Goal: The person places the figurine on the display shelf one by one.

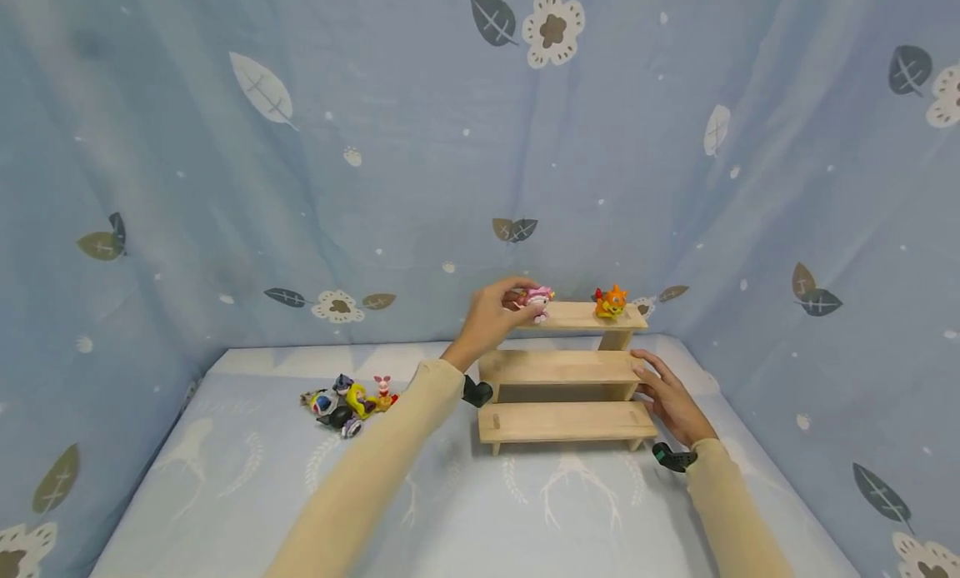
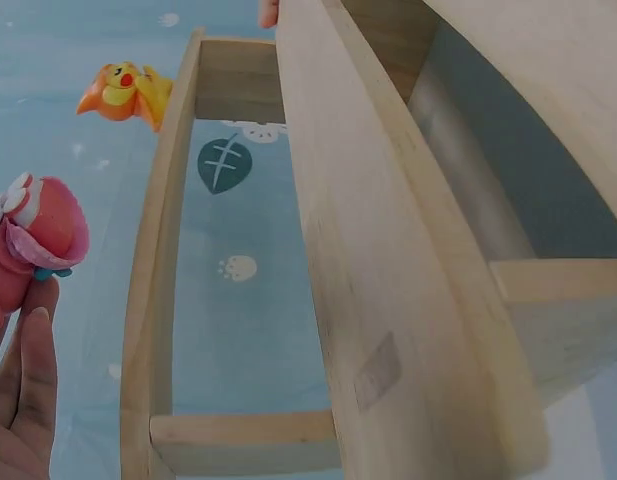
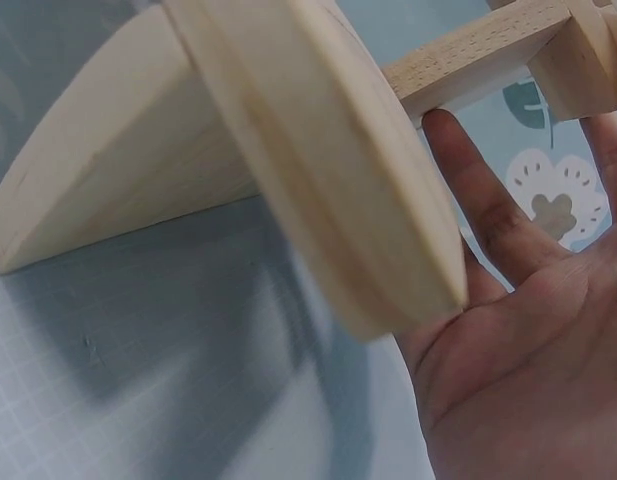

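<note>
Sleeves (image 1: 375,470), two, pale yellow, long; left one reaching diagonally across the tabletop, right one at lower right. Wrist straps (image 1: 477,391), dark, one per arm.

Tabletop (image 1: 420,528): pale blue covering, printed with white antlers and sprigs.

Toy cluster (image 1: 326,403), left of the left forearm: several small figures lying close together on the tabletop, among them a yellow figure (image 1: 360,401) and, upright at the cluster's right side, a pink-eared figure (image 1: 383,386). Others overlap too much to tell apart.

Stepped stand (image 1: 562,424), light wood, three tiers rising away from the viewer, open beneath the boards; stands on the tabletop right of the cluster.

Right hand (image 1: 671,399): beside the stand's right side, fingers extended and apart, slightly bent; fingertips touch the wood near the middle tier (image 1: 558,366).

Left hand (image 1: 491,311): at the left end of the top tier (image 1: 573,316), fingers and thumb closed about a pink figure (image 1: 538,301) with a hood-like head. Whether its base meets the board cannot be told.

Orange figure (image 1: 612,303), yellow lower body: on the top tier, near its right end, well apart from the pink figure.

Backdrop (image 1: 420,145): blue fabric, printed with leaves and white flowers.
</note>
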The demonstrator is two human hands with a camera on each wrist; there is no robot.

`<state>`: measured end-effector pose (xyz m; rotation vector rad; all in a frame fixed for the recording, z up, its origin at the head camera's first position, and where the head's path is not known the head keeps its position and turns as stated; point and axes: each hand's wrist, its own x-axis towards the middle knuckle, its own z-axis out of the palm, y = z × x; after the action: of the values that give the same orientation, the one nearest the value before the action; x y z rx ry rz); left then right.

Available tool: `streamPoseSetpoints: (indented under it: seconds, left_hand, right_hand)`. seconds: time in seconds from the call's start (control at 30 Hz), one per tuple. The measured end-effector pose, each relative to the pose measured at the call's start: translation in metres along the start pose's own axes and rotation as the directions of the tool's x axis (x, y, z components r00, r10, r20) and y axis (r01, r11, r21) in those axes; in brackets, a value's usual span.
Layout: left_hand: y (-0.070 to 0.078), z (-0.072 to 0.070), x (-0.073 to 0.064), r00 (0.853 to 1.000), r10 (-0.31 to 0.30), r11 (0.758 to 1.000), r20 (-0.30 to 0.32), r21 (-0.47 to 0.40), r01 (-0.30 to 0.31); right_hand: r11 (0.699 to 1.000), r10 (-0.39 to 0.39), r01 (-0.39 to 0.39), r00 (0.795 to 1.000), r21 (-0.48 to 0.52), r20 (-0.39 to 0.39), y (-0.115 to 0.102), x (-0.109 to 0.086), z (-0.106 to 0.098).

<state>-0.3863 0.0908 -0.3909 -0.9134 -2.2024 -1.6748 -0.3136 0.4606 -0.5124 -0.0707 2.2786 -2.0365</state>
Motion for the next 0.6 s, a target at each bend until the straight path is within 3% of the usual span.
streamPoseSetpoints:
  seconds: [0.37, 0.6]
  left_hand:
    - [0.002, 0.025, 0.013, 0.999, 0.007, 1.0, 0.036, -0.011, -0.006]
    - [0.003, 0.038, 0.021, 0.998, -0.039, 0.999, 0.041, 0.006, 0.039]
  right_hand:
    - [1.0, 0.016, -0.016, 1.0, -0.009, -0.027, 0.003, 0.0, 0.001]
    - [1.0, 0.011, -0.011, 1.0, 0.009, -0.029, 0.0, 0.001, 0.0]
